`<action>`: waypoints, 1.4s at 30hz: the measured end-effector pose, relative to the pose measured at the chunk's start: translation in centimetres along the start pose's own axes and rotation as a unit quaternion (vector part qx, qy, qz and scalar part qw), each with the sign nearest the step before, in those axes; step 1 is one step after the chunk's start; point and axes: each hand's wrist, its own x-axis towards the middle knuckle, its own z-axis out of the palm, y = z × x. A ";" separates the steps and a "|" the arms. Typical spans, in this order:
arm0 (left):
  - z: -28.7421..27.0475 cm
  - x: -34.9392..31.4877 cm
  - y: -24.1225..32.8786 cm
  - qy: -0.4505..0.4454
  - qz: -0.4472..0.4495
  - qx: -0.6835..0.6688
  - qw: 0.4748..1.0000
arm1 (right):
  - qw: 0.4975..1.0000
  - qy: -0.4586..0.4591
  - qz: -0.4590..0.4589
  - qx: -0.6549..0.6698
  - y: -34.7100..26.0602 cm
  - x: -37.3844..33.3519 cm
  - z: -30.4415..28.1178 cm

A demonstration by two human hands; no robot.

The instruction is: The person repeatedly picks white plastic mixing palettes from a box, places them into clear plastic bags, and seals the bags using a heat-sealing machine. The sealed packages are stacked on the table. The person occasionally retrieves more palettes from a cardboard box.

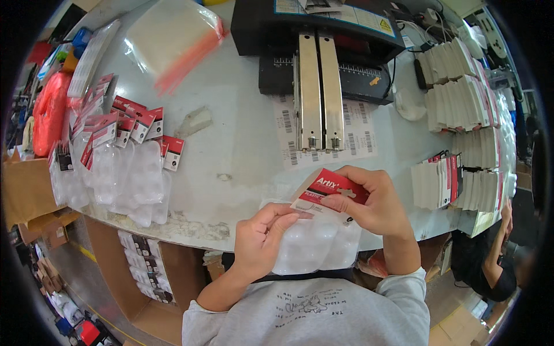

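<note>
Over the table's front edge I hold a red-and-white header card [329, 187] with a hang hole, at the top of a clear bag. In the bag is a white plastic tray with rounded wells [311, 245], hanging close to my body. My left hand [257, 236] pinches the card's lower left corner, where it meets the bag. My right hand [372, 202] grips the card's right side, thumb on the front face and fingers behind. The rest of the bag's top edge is partly hidden by the card and fingers.
Bagged white trays with red cards [130, 173] lie piled at the left. A black machine with two metal arms [311, 92] stands ahead, over barcode label sheets [360, 130]. Clear bags [173, 34] lie far left. Card stacks [456, 104] line the right. Another person's arm [499, 248] shows at right.
</note>
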 end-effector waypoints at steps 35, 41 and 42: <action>1.5 6.3 -2.7 0.210 0.118 0.143 0.960 | 0.921 0.114 0.125 0.351 6.5 1.7 1.2; 1.2 8.7 -3.7 0.202 0.142 0.096 0.964 | 0.912 0.155 0.127 0.357 7.4 2.9 1.1; 1.2 8.5 -3.7 0.197 0.148 0.072 0.967 | 0.913 0.156 0.121 0.357 7.3 2.7 1.1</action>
